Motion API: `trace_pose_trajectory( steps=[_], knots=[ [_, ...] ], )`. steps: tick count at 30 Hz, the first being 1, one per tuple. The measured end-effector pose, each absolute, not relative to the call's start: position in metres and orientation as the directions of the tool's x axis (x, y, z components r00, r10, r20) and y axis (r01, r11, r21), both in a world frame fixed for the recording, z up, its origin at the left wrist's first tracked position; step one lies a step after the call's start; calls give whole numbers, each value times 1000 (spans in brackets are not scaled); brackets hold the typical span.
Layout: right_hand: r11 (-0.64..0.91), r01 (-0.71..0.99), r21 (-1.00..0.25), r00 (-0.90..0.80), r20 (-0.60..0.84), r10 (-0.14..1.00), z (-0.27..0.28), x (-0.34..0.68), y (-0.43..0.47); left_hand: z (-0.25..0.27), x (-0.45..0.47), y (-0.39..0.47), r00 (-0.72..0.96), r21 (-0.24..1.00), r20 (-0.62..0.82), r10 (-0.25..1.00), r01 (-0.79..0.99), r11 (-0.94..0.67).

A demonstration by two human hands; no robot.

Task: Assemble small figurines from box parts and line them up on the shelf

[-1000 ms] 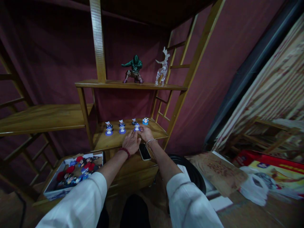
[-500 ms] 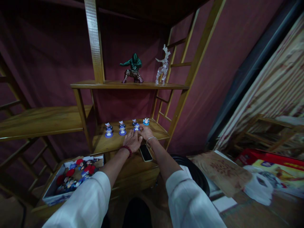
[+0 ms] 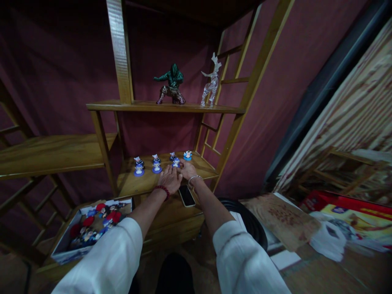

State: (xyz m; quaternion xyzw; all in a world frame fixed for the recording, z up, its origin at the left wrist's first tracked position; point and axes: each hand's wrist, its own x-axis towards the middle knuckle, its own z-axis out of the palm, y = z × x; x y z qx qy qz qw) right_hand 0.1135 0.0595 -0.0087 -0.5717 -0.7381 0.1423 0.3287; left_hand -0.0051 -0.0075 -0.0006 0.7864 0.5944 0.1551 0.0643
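Observation:
On the low wooden shelf (image 3: 145, 185) small toy figurines stand in two rows. My right hand (image 3: 188, 169), with a bracelet at the wrist, has its fingers closed at the side of a purple-and-white figurine (image 3: 175, 162) in the front row. My left hand (image 3: 170, 179) lies with outstretched fingers just in front of that figurine; its fingertips are close to the base, and whether they touch it I cannot tell. Two similar purple-based figurines, a left one (image 3: 139, 169) and a middle one (image 3: 157, 166), stand to the left. A blue-based figurine (image 3: 188, 155) is at the back right.
A phone (image 3: 186, 196) lies below my hands. At the lower left, an open box (image 3: 65, 255) holds several figurines. On the upper shelf (image 3: 143, 107) stand a dark green crouching statue (image 3: 173, 83) and a clear deer (image 3: 210, 85). A black coiled hose (image 3: 254, 222) lies at right.
The view has shifted slightly. My hands stay at the same front-row figurine, and the figurines keep their places.

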Motion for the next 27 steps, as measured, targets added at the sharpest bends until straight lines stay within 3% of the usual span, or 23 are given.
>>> trace_pose_trajectory(
  steps=[27],
  knots=[
    [235, 766, -598, -84, 269, 960, -6, 113, 60, -2, -1, -4, 209, 283, 134, 969, 929, -240]
  ],
)
